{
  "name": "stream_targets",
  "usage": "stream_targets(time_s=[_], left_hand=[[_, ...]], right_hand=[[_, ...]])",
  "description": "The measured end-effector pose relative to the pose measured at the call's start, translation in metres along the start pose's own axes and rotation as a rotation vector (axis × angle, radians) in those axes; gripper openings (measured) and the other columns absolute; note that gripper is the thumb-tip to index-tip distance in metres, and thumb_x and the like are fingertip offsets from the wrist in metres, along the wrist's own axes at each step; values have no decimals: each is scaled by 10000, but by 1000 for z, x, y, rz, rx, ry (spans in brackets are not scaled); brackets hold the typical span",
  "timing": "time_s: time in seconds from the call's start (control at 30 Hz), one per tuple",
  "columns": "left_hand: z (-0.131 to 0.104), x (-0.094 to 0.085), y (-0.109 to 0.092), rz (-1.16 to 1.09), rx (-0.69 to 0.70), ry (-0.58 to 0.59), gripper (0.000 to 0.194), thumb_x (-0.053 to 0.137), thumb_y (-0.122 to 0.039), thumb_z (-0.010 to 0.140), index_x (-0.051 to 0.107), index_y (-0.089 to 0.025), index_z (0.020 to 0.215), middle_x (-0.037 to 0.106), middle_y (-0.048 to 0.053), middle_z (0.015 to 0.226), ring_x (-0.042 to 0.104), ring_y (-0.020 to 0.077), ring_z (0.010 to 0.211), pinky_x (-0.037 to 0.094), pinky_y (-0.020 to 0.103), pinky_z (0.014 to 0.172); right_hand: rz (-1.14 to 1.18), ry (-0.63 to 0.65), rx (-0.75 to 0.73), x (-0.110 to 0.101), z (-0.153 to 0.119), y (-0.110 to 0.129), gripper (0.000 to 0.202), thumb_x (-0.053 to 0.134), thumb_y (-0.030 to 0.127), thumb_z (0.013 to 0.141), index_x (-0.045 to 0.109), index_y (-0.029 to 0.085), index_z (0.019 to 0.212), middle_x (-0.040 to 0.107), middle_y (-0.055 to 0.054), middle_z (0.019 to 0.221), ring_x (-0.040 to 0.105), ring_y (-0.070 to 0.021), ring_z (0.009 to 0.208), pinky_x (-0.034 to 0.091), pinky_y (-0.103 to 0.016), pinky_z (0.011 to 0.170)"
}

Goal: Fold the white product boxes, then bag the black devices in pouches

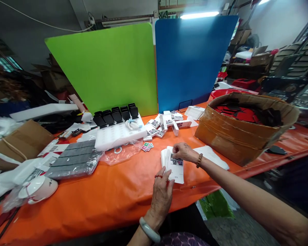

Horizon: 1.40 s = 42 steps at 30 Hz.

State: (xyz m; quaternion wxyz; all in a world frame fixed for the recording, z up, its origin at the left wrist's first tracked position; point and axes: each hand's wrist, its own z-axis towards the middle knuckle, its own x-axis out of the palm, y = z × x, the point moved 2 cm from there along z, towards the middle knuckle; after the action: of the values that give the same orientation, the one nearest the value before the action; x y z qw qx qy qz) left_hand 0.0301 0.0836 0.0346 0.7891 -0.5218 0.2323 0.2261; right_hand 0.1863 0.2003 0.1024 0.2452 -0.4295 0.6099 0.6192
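Note:
A flat white printed carton (178, 174) lies on top of a small stack of similar white pieces (164, 158) on the orange-covered table. My right hand (183, 152), with a beaded bracelet at the wrist, pinches the carton near its upper end. At its lower left edge, my left hand (163, 191) has curled fingers and thumb around the carton's side. Just beyond the hands, small folded white boxes (161, 127) lie in a loose heap. Another pile of flat cartons (194, 112) rests behind them.
To the right stands a large cardboard box (220, 138) with red and black pieces. Black holders (115, 116) stand on a white foam block (120, 136). Farther left are a grey wrapped packet (72, 159) and a white cup (39, 189). Green (105, 68) and blue (190, 65) panels rise behind.

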Motion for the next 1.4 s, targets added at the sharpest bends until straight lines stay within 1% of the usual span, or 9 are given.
stream_targets(time_s=[0.1, 0.23, 0.53, 0.7, 0.83, 0.93, 1.13, 1.23, 1.4], left_hand=[[8, -16, -15, -50, 18, -111, 407, 460, -156, 901, 498, -171, 1306, 556, 149, 1315, 507, 251, 1239, 448, 429, 1021], [7, -23, -28, -27, 17, -94, 438, 368, -142, 934, 431, -146, 1367, 614, 167, 1217, 597, 238, 1106, 505, 395, 932], [-30, -19, -18, -26, -162, -34, 532, 615, -259, 827, 480, -180, 1335, 629, 156, 1188, 602, 303, 1059, 490, 451, 902], [-43, -25, -26, -392, -336, 95, 310, 536, -326, 881, 624, -207, 1152, 701, 85, 991, 639, 242, 920, 502, 337, 815], [-44, -28, -23, -658, -484, 81, 317, 582, -408, 846, 674, -165, 1027, 705, 39, 814, 636, 221, 826, 492, 275, 714], [-42, -28, -16, -891, -590, 2, 380, 582, -455, 837, 666, -149, 1048, 715, 46, 848, 640, 201, 765, 489, 271, 673], [-46, -21, -10, -992, -731, -123, 429, 669, -508, 746, 683, -119, 924, 725, 62, 785, 658, 199, 694, 514, 287, 651], [-50, -18, -9, -958, -735, -139, 413, 693, -465, 732, 674, -120, 958, 734, 77, 865, 671, 214, 775, 528, 302, 718], [-58, -21, -4, -852, -655, -126, 529, 724, -319, 719, 548, -190, 1200, 683, 85, 1123, 670, 201, 876, 527, 303, 799]], right_hand=[[40, -9, -34, -13, -20, 15, 86, 588, 98, 652, 551, 164, 610, 603, 7, 592, 541, -119, 579, 310, -203, 488], [212, -5, -107, -13, -55, 37, 132, 543, 94, 658, 474, 181, 586, 530, 38, 539, 478, -92, 518, 313, -198, 475], [1028, 264, 32, 46, -87, 36, 183, 569, 228, 637, 386, 219, 657, 388, 128, 450, 252, -21, 307, 190, -165, 308], [997, 307, -29, 60, -100, 43, 126, 583, 220, 684, 459, 202, 667, 415, 98, 484, 320, -45, 370, 251, -176, 355], [742, -53, -195, 60, -114, 46, 31, 569, 207, 765, 578, 192, 740, 601, -12, 741, 530, -133, 647, 432, -248, 594], [618, -307, -113, 65, -123, 36, 243, 635, 283, 766, 588, 210, 993, 605, -59, 976, 523, -148, 669, 447, -287, 637], [1007, 78, 55, 104, -132, 14, 247, 669, 381, 741, 515, 195, 792, 569, 16, 689, 524, -137, 613, 445, -247, 562], [1034, 41, 64, 114, -137, 5, 255, 665, 397, 751, 511, 198, 795, 544, 32, 656, 509, -129, 590, 437, -240, 551], [894, -81, -19, 119, -152, -6, 548, 622, 338, 805, 409, 244, 1301, 614, -14, 890, 559, -157, 682, 484, -288, 670]])
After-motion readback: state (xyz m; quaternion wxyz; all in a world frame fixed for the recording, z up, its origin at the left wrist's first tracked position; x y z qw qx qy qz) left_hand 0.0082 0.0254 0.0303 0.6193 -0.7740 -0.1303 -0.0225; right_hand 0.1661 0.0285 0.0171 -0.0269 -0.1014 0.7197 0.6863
